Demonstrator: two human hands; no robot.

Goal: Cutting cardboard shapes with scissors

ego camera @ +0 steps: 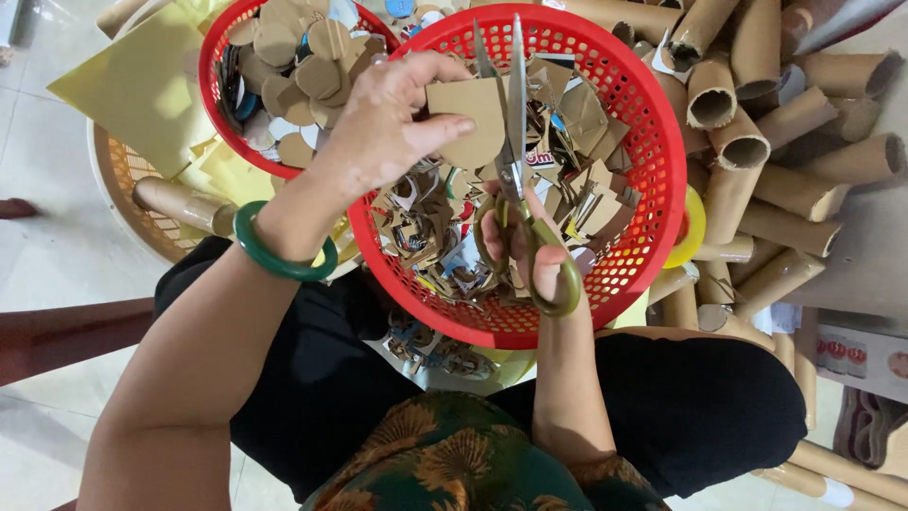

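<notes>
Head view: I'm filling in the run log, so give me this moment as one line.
left hand: holds cardboard piece | right hand: in scissors, blades at the piece | below: red basket of scraps

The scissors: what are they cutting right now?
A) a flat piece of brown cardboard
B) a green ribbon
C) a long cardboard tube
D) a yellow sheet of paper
A: the right hand works the scissors, whose blades close on a flat piece of brown cardboard that the left hand pinches above the red basket of scraps.
</notes>
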